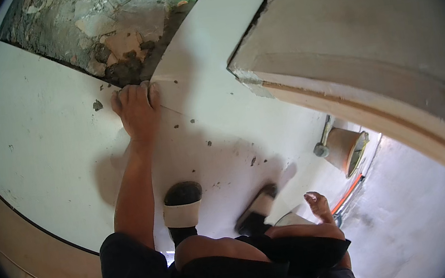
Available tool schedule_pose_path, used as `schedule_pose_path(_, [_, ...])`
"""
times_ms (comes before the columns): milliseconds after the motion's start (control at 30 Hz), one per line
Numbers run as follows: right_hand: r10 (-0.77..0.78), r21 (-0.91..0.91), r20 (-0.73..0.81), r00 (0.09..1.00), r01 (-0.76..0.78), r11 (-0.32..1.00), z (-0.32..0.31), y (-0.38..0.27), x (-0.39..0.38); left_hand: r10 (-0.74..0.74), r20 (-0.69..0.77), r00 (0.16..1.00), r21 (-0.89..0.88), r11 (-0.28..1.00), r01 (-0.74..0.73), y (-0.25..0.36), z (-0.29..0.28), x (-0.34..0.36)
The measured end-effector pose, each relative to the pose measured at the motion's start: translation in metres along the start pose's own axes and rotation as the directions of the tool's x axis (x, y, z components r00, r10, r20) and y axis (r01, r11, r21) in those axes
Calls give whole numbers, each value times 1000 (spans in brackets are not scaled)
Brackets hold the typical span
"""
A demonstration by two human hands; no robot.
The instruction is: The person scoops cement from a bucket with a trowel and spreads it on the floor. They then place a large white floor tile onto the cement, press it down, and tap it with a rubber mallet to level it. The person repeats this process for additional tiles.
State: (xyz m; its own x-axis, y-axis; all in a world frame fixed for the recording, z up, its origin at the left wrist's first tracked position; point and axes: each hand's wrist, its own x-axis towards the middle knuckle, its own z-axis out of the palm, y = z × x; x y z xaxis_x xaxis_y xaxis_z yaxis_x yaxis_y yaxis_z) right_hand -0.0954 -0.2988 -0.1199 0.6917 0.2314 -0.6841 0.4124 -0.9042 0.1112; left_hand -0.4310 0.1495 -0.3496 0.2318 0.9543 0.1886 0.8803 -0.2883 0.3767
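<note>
Large white floor tiles (49, 127) surround a sunken patch of grey mortar and rubble (126, 37). My left hand (138, 107) reaches forward to the near corner of this patch, its fingers hooked over the tile edge and the fingertips partly hidden. A thin seam between two tiles runs to the right from beside this hand. My right hand (318, 205) rests by my right knee, fingers loosely bent and a little apart, with nothing visible in it. Dark crumbs of mortar (209, 143) are scattered on the tiles between my left hand and my feet.
To the right are a brown bucket (340, 149), a round-headed tool that looks like a mallet (321, 150) and an orange bar (347, 194). A wall corner (248, 74) with a wooden strip juts in from the right. Brown panelling (29, 240) borders the lower left.
</note>
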Motion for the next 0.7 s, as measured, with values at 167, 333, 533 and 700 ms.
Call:
schedule_pose_path(167, [-20,103,-61,998,26,994,39,23,30,20,-45,999,2,1000,-20,-2,5,-2])
schedule_pose_path(333, [-194,107,-149,970,211,972,63,33,68,13,-14,1000,20,1000,-12,4,-1,3])
schedule_pose_path(533, [-214,212,-146,966,242,947,56,34,101,-14,240,971,193,981,-34,8,-20,10])
schedule_pose_path(700, [-229,248,-229,946,284,926,56,37,122,47,547,836,190,965,-178,7,-55,24])
